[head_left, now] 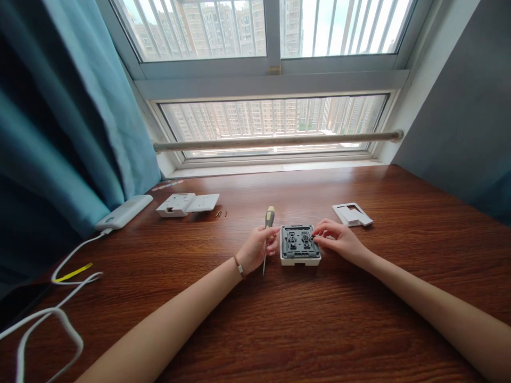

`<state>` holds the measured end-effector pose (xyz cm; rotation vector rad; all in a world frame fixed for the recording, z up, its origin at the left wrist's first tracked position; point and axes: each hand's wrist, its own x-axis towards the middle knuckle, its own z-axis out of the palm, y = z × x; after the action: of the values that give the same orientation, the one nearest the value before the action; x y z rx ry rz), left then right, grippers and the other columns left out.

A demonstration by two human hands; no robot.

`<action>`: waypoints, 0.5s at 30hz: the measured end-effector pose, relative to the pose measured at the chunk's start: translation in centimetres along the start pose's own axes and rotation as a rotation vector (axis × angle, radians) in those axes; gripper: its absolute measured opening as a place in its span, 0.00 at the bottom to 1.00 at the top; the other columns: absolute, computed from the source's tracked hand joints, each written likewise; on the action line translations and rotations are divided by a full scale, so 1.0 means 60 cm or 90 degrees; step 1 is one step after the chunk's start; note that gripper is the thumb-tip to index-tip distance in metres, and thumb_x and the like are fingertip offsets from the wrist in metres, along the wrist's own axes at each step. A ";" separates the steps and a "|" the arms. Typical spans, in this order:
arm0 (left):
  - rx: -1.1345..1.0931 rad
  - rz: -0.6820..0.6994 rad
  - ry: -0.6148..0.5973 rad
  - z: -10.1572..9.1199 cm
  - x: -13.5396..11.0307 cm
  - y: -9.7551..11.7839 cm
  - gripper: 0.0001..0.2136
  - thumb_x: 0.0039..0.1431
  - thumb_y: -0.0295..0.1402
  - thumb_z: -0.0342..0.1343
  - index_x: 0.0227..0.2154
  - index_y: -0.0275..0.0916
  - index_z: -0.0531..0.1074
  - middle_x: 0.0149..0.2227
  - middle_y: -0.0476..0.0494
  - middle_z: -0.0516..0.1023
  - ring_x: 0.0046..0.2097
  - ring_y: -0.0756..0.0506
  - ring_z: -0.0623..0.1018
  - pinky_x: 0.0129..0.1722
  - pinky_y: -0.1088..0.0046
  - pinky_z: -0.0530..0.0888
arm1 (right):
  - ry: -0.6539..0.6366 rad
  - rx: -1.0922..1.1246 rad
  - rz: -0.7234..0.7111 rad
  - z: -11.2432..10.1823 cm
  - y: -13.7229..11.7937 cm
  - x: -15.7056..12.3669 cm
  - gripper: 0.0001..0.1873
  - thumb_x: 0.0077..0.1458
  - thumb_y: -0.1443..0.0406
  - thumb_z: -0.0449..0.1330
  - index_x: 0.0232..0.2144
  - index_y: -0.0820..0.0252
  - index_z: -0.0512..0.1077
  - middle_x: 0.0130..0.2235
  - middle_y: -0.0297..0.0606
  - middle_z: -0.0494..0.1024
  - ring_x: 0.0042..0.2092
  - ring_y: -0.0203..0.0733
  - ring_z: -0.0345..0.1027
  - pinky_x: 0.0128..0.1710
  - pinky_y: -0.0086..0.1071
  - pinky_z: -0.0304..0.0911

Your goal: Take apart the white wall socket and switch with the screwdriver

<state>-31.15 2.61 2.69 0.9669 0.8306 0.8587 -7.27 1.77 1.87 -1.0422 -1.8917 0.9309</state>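
Observation:
A wall switch [300,243] with a grey inner frame and a white base lies on the wooden table in the middle. My left hand [255,250] is closed around a screwdriver [270,217], its pale handle up and its thin shaft pointing down at the table. The index finger of that hand reaches to the switch's left edge. At the switch's right side is my right hand [337,240], thumb and fingertips pinched together at the grey frame. Whatever small piece sits between those fingertips is too small to name.
Behind my right hand lie a white switch frame and cover [353,214]. To the left are a white box with a plate [187,204], several brass-coloured screws [219,214], a white power strip [124,211] with a looping cable, and a yellow strip [74,272]. A window [275,122] stands behind the table.

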 end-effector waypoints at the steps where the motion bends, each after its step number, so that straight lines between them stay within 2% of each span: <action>1: 0.001 -0.001 -0.004 0.001 0.000 -0.003 0.16 0.48 0.38 0.57 0.17 0.37 0.56 0.13 0.59 0.53 0.14 0.58 0.57 0.13 0.81 0.56 | 0.005 -0.003 0.001 0.001 -0.001 0.000 0.09 0.51 0.60 0.60 0.32 0.58 0.74 0.35 0.37 0.71 0.36 0.39 0.66 0.36 0.33 0.62; 5: 0.016 -0.005 -0.007 0.004 0.000 -0.009 0.14 0.47 0.37 0.58 0.18 0.36 0.59 0.13 0.57 0.57 0.14 0.56 0.61 0.13 0.80 0.60 | 0.014 -0.009 0.004 0.005 -0.004 0.005 0.08 0.51 0.60 0.60 0.29 0.59 0.74 0.33 0.37 0.72 0.36 0.40 0.66 0.36 0.33 0.62; 15: 0.028 -0.007 -0.017 0.001 0.001 -0.013 0.12 0.47 0.35 0.58 0.21 0.36 0.61 0.14 0.58 0.59 0.14 0.56 0.62 0.13 0.81 0.64 | 0.040 -0.017 -0.024 0.016 -0.007 0.007 0.07 0.53 0.62 0.58 0.28 0.60 0.71 0.31 0.37 0.70 0.35 0.40 0.66 0.36 0.33 0.62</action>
<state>-30.91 2.38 1.99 1.0106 0.8338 0.8192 -8.39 1.76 1.96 -1.0359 -1.8696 0.8449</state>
